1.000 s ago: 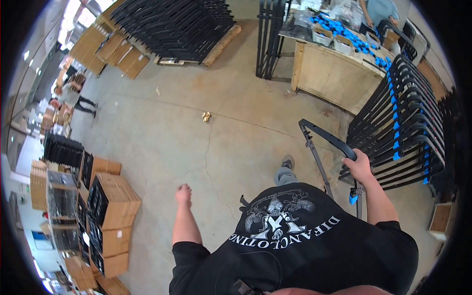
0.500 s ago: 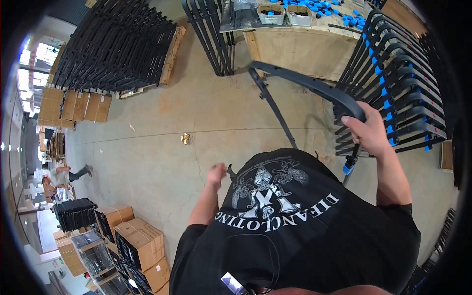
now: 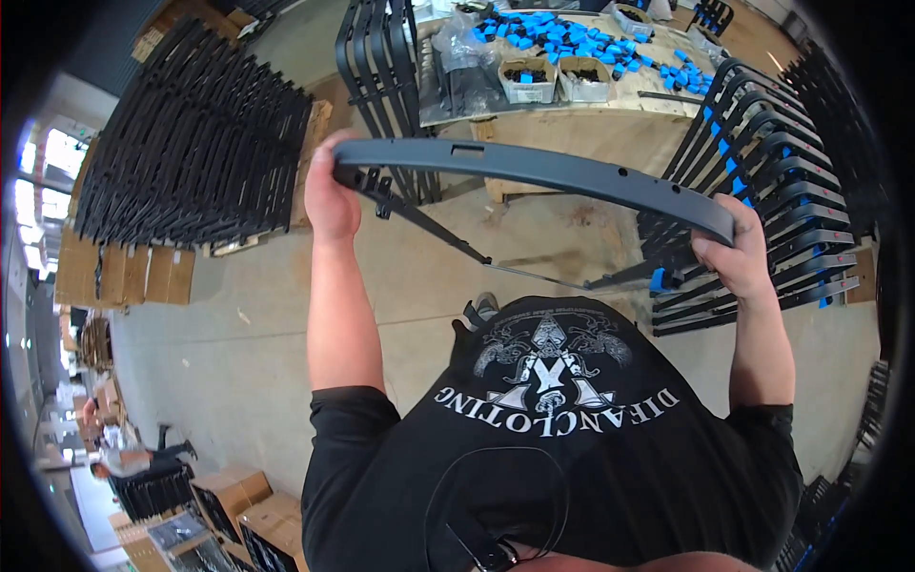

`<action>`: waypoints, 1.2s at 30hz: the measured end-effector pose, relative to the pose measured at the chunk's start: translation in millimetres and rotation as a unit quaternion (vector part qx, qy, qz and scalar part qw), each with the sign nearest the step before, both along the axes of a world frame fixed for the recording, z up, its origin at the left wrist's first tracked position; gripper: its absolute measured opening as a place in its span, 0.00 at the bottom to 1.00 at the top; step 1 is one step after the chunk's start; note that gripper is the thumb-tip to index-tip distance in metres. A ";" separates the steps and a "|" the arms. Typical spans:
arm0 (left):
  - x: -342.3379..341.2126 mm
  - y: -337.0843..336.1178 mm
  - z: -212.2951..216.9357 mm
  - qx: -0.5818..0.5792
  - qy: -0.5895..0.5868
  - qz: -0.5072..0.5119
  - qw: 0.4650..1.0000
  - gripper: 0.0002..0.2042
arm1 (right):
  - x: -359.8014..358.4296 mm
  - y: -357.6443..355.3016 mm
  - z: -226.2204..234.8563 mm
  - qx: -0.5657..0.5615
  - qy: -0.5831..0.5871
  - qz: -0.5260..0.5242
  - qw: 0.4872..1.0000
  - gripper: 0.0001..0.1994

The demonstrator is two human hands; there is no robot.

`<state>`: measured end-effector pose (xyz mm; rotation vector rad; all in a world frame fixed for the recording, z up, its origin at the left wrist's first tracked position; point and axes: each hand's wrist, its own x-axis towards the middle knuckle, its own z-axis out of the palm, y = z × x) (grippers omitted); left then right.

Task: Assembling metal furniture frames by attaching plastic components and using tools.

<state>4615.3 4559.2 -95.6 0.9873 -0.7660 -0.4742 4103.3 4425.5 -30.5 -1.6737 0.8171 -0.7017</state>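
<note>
Left hand [image 3: 331,198] has joined right hand [image 3: 739,253]: two hands, fingers [image 3: 742,212] curled round one dark frame [image 3: 543,167].

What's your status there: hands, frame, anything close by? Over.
Left hand: gripping frame at top left corner. Right hand: gripping top right corner. Frame spans between them. Standing frames: close by on the right.

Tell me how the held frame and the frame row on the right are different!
The held frame is single, gripped by left hand and right hand; the frame row has many, packed close. The held frame shows one blue piece; the frame row shows several. Both look dark, with curved bars.
</note>
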 end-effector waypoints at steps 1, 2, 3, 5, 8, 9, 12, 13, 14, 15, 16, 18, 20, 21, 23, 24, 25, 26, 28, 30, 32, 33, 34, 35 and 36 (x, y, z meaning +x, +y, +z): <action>15.8 -10.7 -6.6 0.041 -0.022 -0.005 0.999 0.18 | 12.6 -7.9 -4.3 -0.061 0.036 -0.023 0.997 0.08; 26.0 -20.8 -15.5 0.041 0.038 -0.015 0.998 0.15 | 27.7 -16.3 -1.1 -0.106 0.102 -0.041 0.988 0.08; 32.3 -25.9 -25.4 0.040 0.043 -0.030 0.998 0.15 | 39.6 -25.4 -4.0 -0.144 0.140 -0.060 0.978 0.08; 48.4 -51.4 -52.6 0.062 0.005 0.009 0.998 0.15 | 58.6 -58.8 -19.0 -0.223 0.195 -0.096 0.950 0.08; 32.3 -88.5 -59.8 0.063 0.066 0.002 0.996 0.17 | 66.4 -109.8 -36.7 -0.229 0.249 -0.155 0.928 0.08; 29.0 -103.1 -63.2 0.062 0.071 -0.011 0.995 0.17 | 68.7 -127.8 -40.0 -0.230 0.262 -0.174 0.921 0.08; 18.9 -144.8 -75.0 0.079 0.093 -0.041 0.992 0.14 | 58.8 -190.3 -62.1 -0.192 0.275 -0.191 0.923 0.10; 17.5 -159.8 -80.6 0.080 0.094 -0.046 0.991 0.14 | 60.4 -207.2 -61.9 -0.190 0.277 -0.195 0.921 0.10; 15.0 -175.2 -85.3 0.097 0.107 -0.042 0.989 0.13 | 63.3 -223.2 -62.4 -0.186 0.298 -0.203 0.914 0.10; 11.0 -189.2 -87.1 0.115 0.118 -0.039 0.986 0.13 | 64.3 -238.2 -66.0 -0.178 0.317 -0.211 0.907 0.11; 4.7 -203.9 -84.0 0.143 0.143 -0.012 0.979 0.12 | 61.9 -256.4 -72.1 -0.200 0.324 -0.206 0.901 0.11; -0.5 -234.0 -87.6 0.158 0.141 0.004 0.977 0.12 | 61.5 -294.9 -81.3 -0.183 0.324 -0.204 0.905 0.12; -0.4 -266.0 -97.8 0.169 0.131 0.022 0.977 0.12 | 62.5 -335.0 -83.8 -0.209 0.344 -0.178 0.898 0.15; -6.4 -279.4 -102.1 0.175 0.125 0.022 0.976 0.12 | 64.4 -353.7 -84.5 -0.179 0.350 -0.166 0.904 0.17; -15.7 -306.3 -106.8 0.195 0.134 0.045 0.971 0.12 | 62.4 -388.2 -99.5 -0.123 0.331 -0.167 0.921 0.18; -15.0 -319.5 -111.2 0.186 0.109 0.050 0.975 0.12 | 62.0 -408.0 -104.5 -0.101 0.297 -0.149 0.938 0.19; -10.8 -332.7 -113.6 0.193 0.103 0.053 0.974 0.12 | 62.0 -421.6 -114.1 -0.157 0.263 -0.142 0.941 0.13; -2.7 -345.7 -115.2 0.202 0.098 0.059 0.973 0.12 | 64.0 -441.0 -124.1 -0.149 0.263 -0.130 0.944 0.13; 15.7 -367.8 -114.6 0.218 0.106 0.073 0.967 0.12 | 82.3 -466.9 -129.9 -0.137 0.255 -0.116 0.950 0.14; 32.0 -386.1 -112.3 0.237 0.120 0.075 0.961 0.13 | 100.0 -496.2 -143.5 -0.135 0.215 -0.114 0.961 0.16; 40.8 -406.5 -111.3 0.250 0.116 0.086 0.957 0.14 | 115.1 -515.5 -147.2 -0.144 0.218 -0.126 0.957 0.16; 44.4 -417.3 -106.7 0.283 0.084 0.092 0.951 0.14 | 119.0 -526.7 -152.9 -0.148 0.199 -0.139 0.959 0.16; 48.9 -427.3 -99.3 0.314 0.051 0.098 0.943 0.15 | 124.1 -533.5 -158.0 -0.169 0.187 -0.165 0.953 0.16; 49.2 -433.4 -94.9 0.317 0.049 0.105 0.941 0.15 | 127.2 -537.8 -163.6 -0.191 0.175 -0.191 0.947 0.15; 46.7 -438.7 -90.5 0.324 -0.037 0.157 0.932 0.15 | 128.2 -542.5 -169.0 -0.204 0.159 -0.183 0.948 0.20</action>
